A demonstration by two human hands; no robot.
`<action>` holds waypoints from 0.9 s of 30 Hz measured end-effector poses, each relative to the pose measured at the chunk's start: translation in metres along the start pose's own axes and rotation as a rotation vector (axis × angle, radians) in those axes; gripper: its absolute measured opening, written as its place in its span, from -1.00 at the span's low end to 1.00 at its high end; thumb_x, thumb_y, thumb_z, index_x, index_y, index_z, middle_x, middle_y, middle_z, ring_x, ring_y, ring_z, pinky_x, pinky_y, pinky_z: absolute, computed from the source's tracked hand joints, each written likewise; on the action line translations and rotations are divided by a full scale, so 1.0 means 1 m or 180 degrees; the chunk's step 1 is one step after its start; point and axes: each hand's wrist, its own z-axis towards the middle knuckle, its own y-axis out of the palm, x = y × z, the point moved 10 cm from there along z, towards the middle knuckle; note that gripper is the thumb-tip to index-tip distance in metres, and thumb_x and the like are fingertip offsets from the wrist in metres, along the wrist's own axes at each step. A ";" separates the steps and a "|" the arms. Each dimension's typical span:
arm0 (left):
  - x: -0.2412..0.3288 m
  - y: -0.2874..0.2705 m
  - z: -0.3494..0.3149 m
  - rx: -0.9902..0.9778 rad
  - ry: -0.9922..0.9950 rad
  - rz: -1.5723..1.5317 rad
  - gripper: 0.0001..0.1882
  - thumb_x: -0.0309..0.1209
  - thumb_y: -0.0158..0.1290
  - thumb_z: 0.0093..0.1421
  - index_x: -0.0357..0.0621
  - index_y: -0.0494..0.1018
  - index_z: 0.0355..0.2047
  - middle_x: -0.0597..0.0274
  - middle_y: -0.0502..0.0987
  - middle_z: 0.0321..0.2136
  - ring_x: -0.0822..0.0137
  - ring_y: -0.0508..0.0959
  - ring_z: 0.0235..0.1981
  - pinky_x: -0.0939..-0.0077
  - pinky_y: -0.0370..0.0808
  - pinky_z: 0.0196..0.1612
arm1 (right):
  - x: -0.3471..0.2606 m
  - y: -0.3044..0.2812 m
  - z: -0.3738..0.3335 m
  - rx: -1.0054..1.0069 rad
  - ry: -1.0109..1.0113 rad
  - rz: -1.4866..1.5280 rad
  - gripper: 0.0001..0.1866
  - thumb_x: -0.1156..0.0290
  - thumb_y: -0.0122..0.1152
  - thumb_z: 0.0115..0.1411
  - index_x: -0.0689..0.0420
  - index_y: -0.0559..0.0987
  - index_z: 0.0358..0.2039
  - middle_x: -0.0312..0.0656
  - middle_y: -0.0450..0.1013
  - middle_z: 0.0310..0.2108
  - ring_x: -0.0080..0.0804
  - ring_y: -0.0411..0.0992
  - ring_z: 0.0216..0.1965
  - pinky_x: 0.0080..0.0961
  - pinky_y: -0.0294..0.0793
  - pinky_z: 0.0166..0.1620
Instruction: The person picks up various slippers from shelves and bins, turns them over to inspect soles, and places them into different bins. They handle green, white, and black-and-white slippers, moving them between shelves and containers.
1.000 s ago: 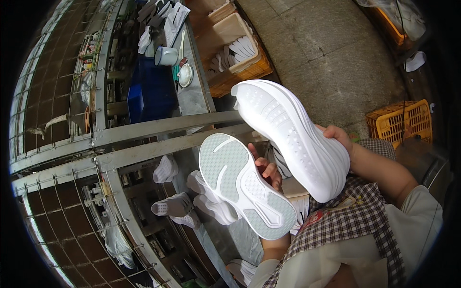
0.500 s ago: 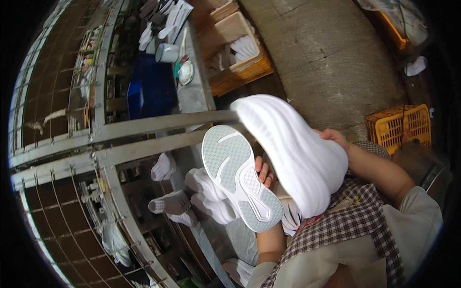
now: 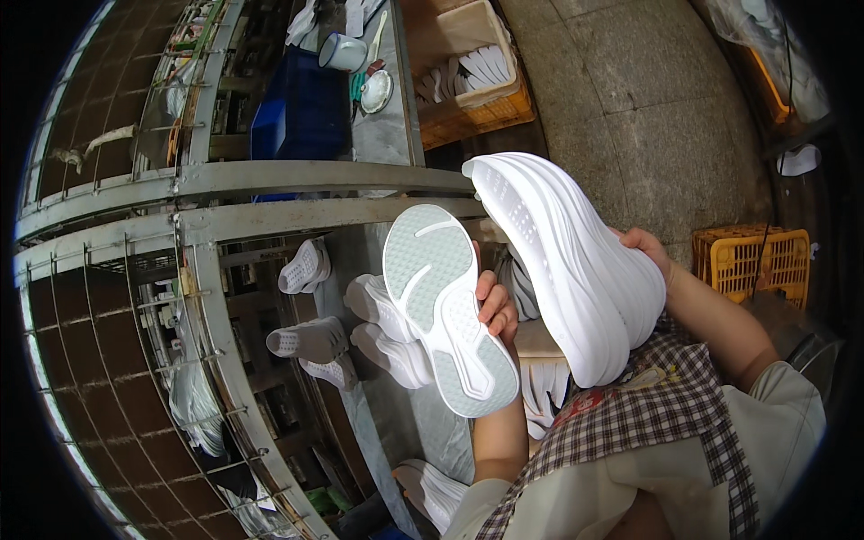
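Observation:
My left hand (image 3: pixel 498 306) is closed around a single white shoe sole (image 3: pixel 457 335), its grey-green patterned underside facing up. Only some fingers show past the sole's right edge. To its right, a stack of several white shoe soles (image 3: pixel 576 279) is nested together and held up by my right hand (image 3: pixel 644 247), which grips the stack's far right side. The stack stands tilted, apart from the single sole. Just left of the left hand's sole, more white soles (image 3: pixel 391 354) lie on a grey bench (image 3: pixel 432 430).
A metal frame (image 3: pixel 297 177) with wire mesh stands at the left. Beyond it are a blue bin (image 3: pixel 301 121) and an enamel mug (image 3: pixel 342 52). An orange crate (image 3: pixel 481 115) of soles stands at the back, a yellow crate (image 3: pixel 756 265) at the right. Other soles (image 3: pixel 306 267) rest near the frame.
The view has shifted, so bench and crates sit differently in it. The stack has turned a little, showing its layered edges more clearly. Both hands keep their hold.

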 end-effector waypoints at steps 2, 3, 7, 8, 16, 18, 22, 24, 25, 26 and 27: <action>0.006 -0.015 -0.002 0.0635 0.0225 0.0453 -0.27 -0.28 -0.07 0.25 -0.21 -0.18 0.30 -0.04 0.32 -0.16 0.22 0.47 -0.33 0.40 0.56 -0.34 | 0.002 0.003 0.002 -0.0008 0.0004 -0.0263 -0.29 0.37 -0.07 0.01 0.18 0.11 0.23 0.05 0.28 0.08 -0.13 0.39 0.03 -0.21 0.39 0.11; 0.009 -0.018 -0.004 0.0871 0.0309 0.0734 -0.27 -0.30 -0.06 0.25 -0.21 -0.17 0.30 -0.04 0.31 -0.13 0.22 0.46 -0.29 0.39 0.55 -0.31 | 0.003 0.002 0.004 0.0062 -0.0002 -0.0437 -0.27 0.35 -0.06 0.00 0.16 0.09 0.24 0.05 0.27 0.10 -0.12 0.37 0.05 -0.19 0.40 0.10; 0.011 -0.023 -0.018 0.1713 0.0480 0.1739 -0.28 -0.35 -0.03 0.24 -0.20 -0.14 0.29 -0.07 0.27 -0.01 0.18 0.45 -0.15 0.34 0.52 -0.18 | 0.009 -0.005 0.007 0.0534 0.0079 -0.1640 -0.18 0.28 -0.01 -0.04 0.12 0.02 0.27 0.02 0.20 0.14 -0.16 0.24 0.17 -0.20 0.31 0.15; 0.012 -0.025 -0.021 0.1897 0.0492 0.1969 -0.28 -0.37 -0.02 0.23 -0.20 -0.13 0.29 -0.07 0.26 0.02 0.17 0.45 -0.12 0.32 0.52 -0.15 | 0.012 -0.005 0.008 0.0538 0.0160 -0.1619 -0.16 0.29 0.02 -0.05 0.13 0.00 0.28 0.01 0.15 0.17 -0.17 0.19 0.20 -0.22 0.26 0.18; 0.009 -0.030 -0.031 0.2590 -0.0284 0.4857 -0.34 -0.38 0.07 0.18 -0.23 0.07 0.24 -0.13 0.18 0.16 0.08 0.20 0.20 0.27 0.18 0.20 | 0.027 -0.039 0.016 0.0675 0.1130 -0.2294 -0.01 0.05 0.28 -0.03 0.09 -0.04 0.30 -0.05 0.10 0.23 -0.22 0.11 0.25 -0.24 0.15 0.24; 0.024 0.011 -0.037 0.2228 0.0251 0.6374 -0.32 -0.35 0.15 0.11 -0.32 0.16 0.18 -0.21 0.09 0.22 0.01 0.06 0.28 0.22 0.00 0.28 | 0.035 -0.045 0.019 0.0442 0.1201 -0.2122 0.01 0.02 0.30 -0.02 0.06 -0.06 0.31 -0.06 0.10 0.23 -0.23 0.12 0.25 -0.23 0.16 0.24; 0.089 0.098 -0.082 0.3176 0.1917 0.8825 -0.07 -0.21 0.24 0.01 -0.34 -0.02 0.24 -0.26 0.15 0.18 -0.17 0.14 0.22 0.04 0.02 0.25 | 0.043 -0.069 0.024 0.0560 0.1201 -0.1701 -0.09 0.19 0.31 0.06 -0.11 -0.04 0.31 -0.09 0.21 0.17 -0.24 0.32 0.11 -0.20 0.43 0.08; 0.113 0.079 -0.083 0.3446 0.0870 0.9087 -0.05 -0.26 0.26 -0.05 -0.26 -0.02 0.25 -0.17 0.26 0.13 -0.13 0.20 0.19 0.02 0.07 0.22 | 0.045 -0.071 0.025 0.0395 0.1199 -0.1669 -0.08 0.12 0.28 0.07 -0.07 -0.05 0.32 -0.11 0.17 0.20 -0.29 0.25 0.16 -0.23 0.34 0.14; 0.120 0.073 -0.081 0.3461 0.0582 0.9314 -0.08 -0.29 0.25 -0.05 -0.23 0.01 0.25 -0.13 0.29 0.11 -0.11 0.25 0.16 0.01 0.08 0.22 | 0.046 -0.072 0.025 0.0326 0.1182 -0.1639 -0.10 0.12 0.24 0.10 -0.04 -0.08 0.32 -0.12 0.13 0.22 -0.32 0.21 0.18 -0.26 0.28 0.18; 0.125 0.066 -0.078 0.3462 0.0158 0.9469 -0.11 -0.32 0.25 -0.04 -0.20 0.03 0.24 -0.10 0.33 0.09 -0.10 0.29 0.13 0.00 0.09 0.21 | 0.046 -0.068 0.026 0.0138 0.1128 -0.1563 -0.11 0.13 0.21 0.14 -0.01 -0.10 0.33 -0.13 0.10 0.24 -0.34 0.17 0.21 -0.28 0.23 0.21; 0.124 0.080 -0.077 0.3318 0.0917 0.9424 -0.16 -0.37 0.23 -0.03 -0.18 0.07 0.23 -0.08 0.36 0.05 -0.06 0.35 0.08 0.06 0.17 0.16 | 0.045 -0.066 0.027 0.0032 0.1073 -0.1469 -0.17 0.16 0.16 0.18 0.00 -0.08 0.32 -0.16 0.13 0.23 -0.37 0.19 0.19 -0.29 0.24 0.21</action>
